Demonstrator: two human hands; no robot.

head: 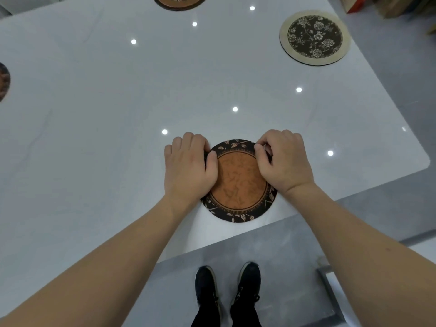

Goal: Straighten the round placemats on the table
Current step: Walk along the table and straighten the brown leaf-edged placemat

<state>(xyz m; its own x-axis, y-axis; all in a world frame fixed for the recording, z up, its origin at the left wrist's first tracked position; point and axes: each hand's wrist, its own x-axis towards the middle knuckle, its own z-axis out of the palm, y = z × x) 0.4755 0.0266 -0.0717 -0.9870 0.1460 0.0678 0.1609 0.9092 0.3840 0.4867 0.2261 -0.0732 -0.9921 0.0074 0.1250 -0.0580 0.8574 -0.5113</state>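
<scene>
A round placemat [238, 182] with an orange centre and a black leaf-patterned rim lies near the front edge of the glossy white table [118, 114]. My left hand [188, 166] pinches its left rim, thumb on top. My right hand [283, 161] pinches its upper right rim. Both hands hide parts of the border. A cream-rimmed placemat [315, 37] with a black floral centre lies at the far right. Another orange placemat [180, 2] is cut off at the top edge. A fourth placemat [4, 81] shows partly at the left edge.
The table's rounded corner [422, 161] is at the right, with grey floor beyond. My two black shoes [226, 291] stand on the floor below the front edge. Boxes [387, 4] sit at the top right. A metal table leg [330, 291] shows at the lower right.
</scene>
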